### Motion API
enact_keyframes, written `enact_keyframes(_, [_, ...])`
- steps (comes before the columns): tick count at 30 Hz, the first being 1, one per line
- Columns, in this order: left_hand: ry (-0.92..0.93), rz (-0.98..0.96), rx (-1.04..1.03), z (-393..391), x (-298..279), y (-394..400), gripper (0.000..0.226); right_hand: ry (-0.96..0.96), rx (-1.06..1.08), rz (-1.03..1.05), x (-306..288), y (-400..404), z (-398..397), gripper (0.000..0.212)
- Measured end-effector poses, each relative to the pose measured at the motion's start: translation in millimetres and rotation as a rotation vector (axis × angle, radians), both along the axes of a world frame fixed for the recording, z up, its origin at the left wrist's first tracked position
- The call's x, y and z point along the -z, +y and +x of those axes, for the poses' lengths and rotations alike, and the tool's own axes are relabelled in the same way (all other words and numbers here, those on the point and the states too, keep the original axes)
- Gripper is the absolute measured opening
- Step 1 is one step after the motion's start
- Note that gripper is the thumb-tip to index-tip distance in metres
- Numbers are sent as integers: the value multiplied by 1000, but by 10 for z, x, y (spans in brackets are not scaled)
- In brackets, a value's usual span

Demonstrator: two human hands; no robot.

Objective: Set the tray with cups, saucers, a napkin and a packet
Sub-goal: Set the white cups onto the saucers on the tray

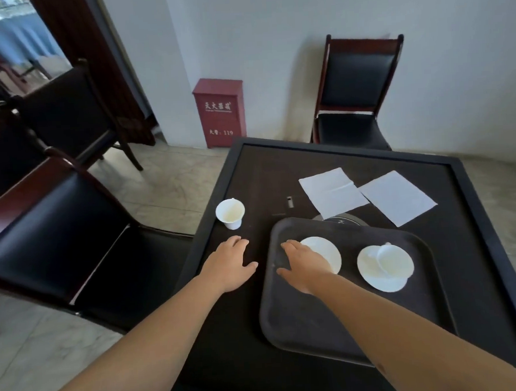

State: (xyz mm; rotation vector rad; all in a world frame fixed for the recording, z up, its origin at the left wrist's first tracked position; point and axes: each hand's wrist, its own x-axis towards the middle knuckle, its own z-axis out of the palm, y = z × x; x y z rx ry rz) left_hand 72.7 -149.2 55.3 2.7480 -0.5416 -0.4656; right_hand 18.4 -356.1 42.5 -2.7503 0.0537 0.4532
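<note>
On the dark tray (pixel 302 321), the right hand (pixel 307 267) lies flat and empty over a bare white saucer (pixel 328 251); beside it a second saucer (pixel 374 276) carries a cup (pixel 394 260). The left hand (pixel 229 264) rests open on the table (pixel 249 172), holding nothing. Farther off stand another cup (pixel 230 213) and two napkins (pixel 331 191) (pixel 397 197).

Dark tray (pixel 302 327) on dark surface (pixel 464 274), right hand (pixel 307 267) flat over an empty saucer (pixel 328 253), cup on second saucer (pixel 374 279), left hand (pixel 229 264) open beside tray, loose cup (pixel 230 213), two napkins (pixel 332 191).
</note>
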Motion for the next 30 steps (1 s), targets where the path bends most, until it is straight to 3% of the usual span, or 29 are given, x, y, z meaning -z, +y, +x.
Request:
enact_keyframes(8, [1, -34, -45, 535, 90, 494, 68, 1, 26, 38, 18, 521, 658, 70])
enact_keyframes(18, [16, -126, 15, 1462, 301, 527, 71, 7, 88, 105, 228, 761, 1455, 76])
enact_keyframes(30, [251, -288, 12, 1886, 650, 479, 91, 74, 80, 275, 453, 808, 2072, 70])
